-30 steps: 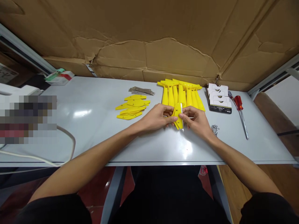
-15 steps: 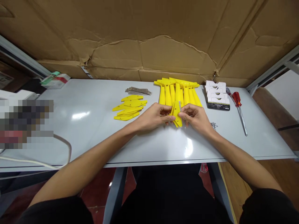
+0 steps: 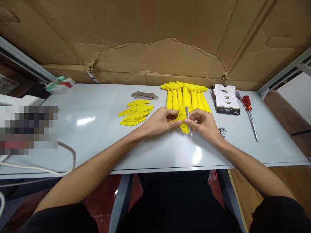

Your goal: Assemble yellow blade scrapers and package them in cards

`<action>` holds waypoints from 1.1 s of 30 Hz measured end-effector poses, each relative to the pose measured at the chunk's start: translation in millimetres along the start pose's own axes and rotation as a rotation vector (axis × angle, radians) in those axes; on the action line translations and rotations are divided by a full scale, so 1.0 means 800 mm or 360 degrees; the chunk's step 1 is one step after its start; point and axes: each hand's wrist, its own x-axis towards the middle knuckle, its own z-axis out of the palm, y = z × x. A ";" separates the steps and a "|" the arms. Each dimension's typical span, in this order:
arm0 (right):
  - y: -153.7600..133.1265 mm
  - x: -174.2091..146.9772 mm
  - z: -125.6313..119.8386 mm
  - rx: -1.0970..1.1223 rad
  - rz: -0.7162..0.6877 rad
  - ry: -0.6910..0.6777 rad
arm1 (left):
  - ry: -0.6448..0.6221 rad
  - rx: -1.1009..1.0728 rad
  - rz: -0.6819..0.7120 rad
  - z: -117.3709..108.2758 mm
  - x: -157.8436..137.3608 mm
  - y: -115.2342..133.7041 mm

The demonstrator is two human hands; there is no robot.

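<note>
left fingers (image 3: 176, 123): narrow, pinching yellow piece (image 3: 183, 117) | right fingers (image 3: 191, 123): narrow, pinching metal blade (image 3: 187, 112) against it

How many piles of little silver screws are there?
1: the screw pile lies on the table, beside the right wrist, left of the big red-handled screwdriver. The wrist may hide some screws.

Apparently an assembly workshop: matching yellow handles (image 3: 186, 97) near the workbench's (image 3: 157, 157) back edge, loose screws (image 3: 222, 132) and a screwdriver (image 3: 251, 117) farther right.
</note>
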 end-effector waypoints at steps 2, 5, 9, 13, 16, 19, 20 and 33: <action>-0.002 -0.001 0.001 -0.0011 -0.0029 0.0036 | 0.0005 -0.0005 0.0033 0.000 0.000 0.001; -0.004 -0.003 0.003 -0.0007 -0.0069 0.0064 | -0.0010 -0.0027 0.0036 0.001 0.001 0.002; -0.002 -0.008 0.003 -0.0092 -0.0139 0.0113 | 0.0008 0.0039 0.0021 0.002 0.001 0.002; 0.001 -0.008 0.001 -0.0197 -0.0230 0.0135 | 0.0024 0.0024 0.0021 0.001 0.000 0.000; 0.000 -0.007 -0.003 -0.0180 -0.0223 0.0009 | -0.0003 0.0030 0.0026 -0.002 0.001 -0.001; -0.002 -0.006 -0.005 -0.0176 -0.0202 -0.0032 | -0.0010 0.0048 0.0007 -0.004 0.001 0.000; -0.002 -0.007 -0.005 -0.0176 -0.0189 -0.0015 | -0.0006 0.0046 0.0008 -0.005 0.001 0.000; -0.004 -0.014 0.001 -0.0418 -0.0268 0.0177 | 0.0019 -0.0167 0.0087 0.002 0.003 -0.016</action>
